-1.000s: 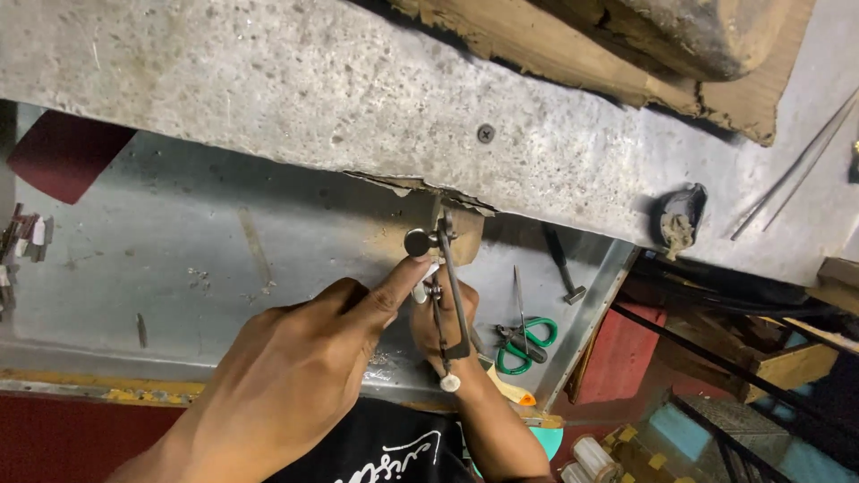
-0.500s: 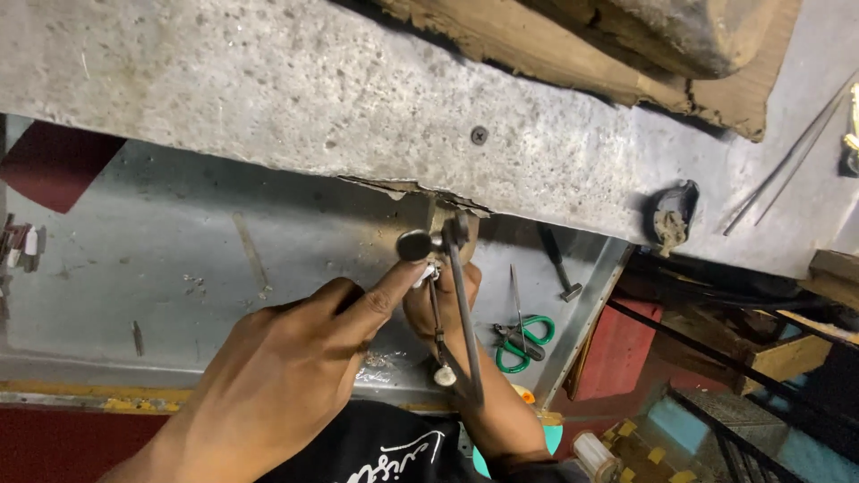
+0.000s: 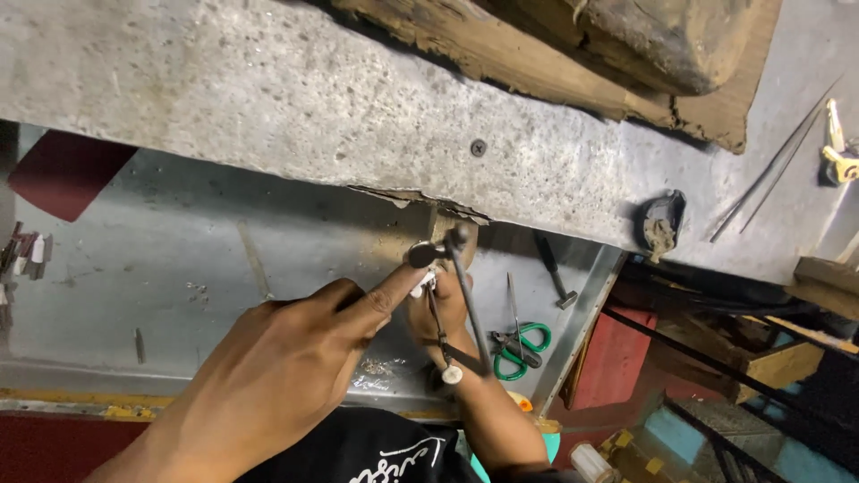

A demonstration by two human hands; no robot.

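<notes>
My left hand [image 3: 268, 376] reaches in from the lower left, its index finger stretched out and pressing a small white piece [image 3: 426, 283] against the worn wooden bench pin [image 3: 445, 225] that juts from the bench edge. My right hand [image 3: 450, 313] sits just behind it, closed around the lower part of a thin metal saw frame [image 3: 470, 304]. The frame's round top knob [image 3: 420, 254] is beside the pin and its white bottom knob [image 3: 453, 375] is near my right wrist. The frame hides part of my right hand's fingers.
A grey metal tray [image 3: 179, 259] lies under the rough grey bench top [image 3: 313, 98]. In the tray are green-handled scissors [image 3: 523, 345] and a small hammer [image 3: 555, 273]. A wooden block [image 3: 555, 63], thin rods [image 3: 769, 179] and a dark lump [image 3: 660, 224] sit on the bench.
The saw frame slid down along the pin and came back up, tilting slightly. Both hands stayed at the pin. The view shifted a little.
</notes>
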